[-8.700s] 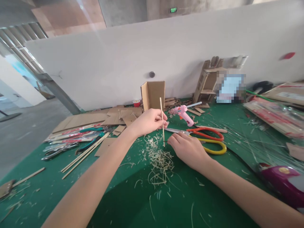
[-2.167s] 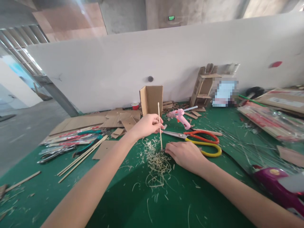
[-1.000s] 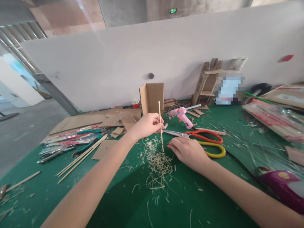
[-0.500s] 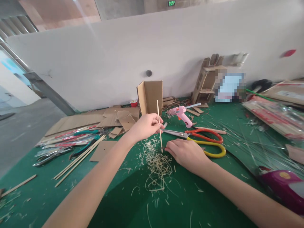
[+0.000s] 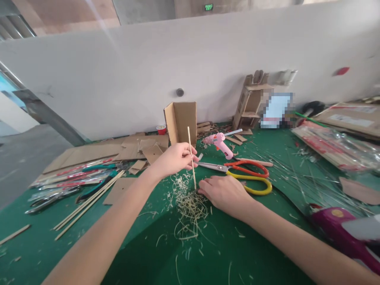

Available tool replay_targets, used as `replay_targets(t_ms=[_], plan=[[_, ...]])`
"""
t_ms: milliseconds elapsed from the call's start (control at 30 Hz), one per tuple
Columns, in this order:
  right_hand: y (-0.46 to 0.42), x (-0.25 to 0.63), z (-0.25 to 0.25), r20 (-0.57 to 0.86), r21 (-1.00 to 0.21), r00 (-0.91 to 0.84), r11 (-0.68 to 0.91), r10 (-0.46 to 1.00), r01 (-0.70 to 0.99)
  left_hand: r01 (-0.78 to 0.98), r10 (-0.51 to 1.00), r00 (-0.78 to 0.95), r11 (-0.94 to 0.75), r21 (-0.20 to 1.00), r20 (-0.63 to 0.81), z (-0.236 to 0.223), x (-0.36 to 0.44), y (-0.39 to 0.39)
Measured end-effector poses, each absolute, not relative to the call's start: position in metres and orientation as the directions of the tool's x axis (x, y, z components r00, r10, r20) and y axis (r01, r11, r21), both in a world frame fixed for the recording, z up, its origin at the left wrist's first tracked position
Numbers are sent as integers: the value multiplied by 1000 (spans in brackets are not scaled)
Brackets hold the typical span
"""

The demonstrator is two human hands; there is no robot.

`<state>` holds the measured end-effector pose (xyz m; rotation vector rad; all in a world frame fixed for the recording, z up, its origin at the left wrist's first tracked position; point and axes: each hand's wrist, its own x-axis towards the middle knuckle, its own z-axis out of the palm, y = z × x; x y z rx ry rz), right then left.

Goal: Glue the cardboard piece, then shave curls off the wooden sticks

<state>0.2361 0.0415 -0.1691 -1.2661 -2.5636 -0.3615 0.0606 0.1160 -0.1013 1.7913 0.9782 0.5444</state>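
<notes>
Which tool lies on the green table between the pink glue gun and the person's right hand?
The orange-and-yellow-handled scissors lie between the pink glue gun and the right hand, as the head view shows.

There is one held stick (image 5: pixel 194 174), one pair of scissors (image 5: pixel 220 168), one pink glue gun (image 5: pixel 222 145) and one red tub (image 5: pixel 161 130).

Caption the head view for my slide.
Left hand holding a thin pale stick, right hand near its lower end, beside curly shavings.

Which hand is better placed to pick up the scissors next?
The right hand, probably: it is beside the yellow handle of the scissors, while the left hand holds the thin stick. Whether the right hand grips anything is unclear.
</notes>
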Motion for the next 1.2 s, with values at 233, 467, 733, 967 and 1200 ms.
replay_targets(t_ms=[233,467,733,967,1200], plan=[[43,234,-170,418,105,-526,535,741,838,378,811,582,-208,902,-57,-102,61,116],[41,235,-159,302,104,-517,511,801,853,375,806,590,-221,901,-48,-98,64,110],[39,235,-173,462,136,-484,481,743,866,383,800,599,-246,890,-36,-94,63,106],[40,230,-166,344,132,-512,499,787,857,368,805,592,-228,902,-38,-96,61,109],[38,231,-170,403,113,-485,484,776,868,370,795,605,-231,900,-44,-95,61,108]])
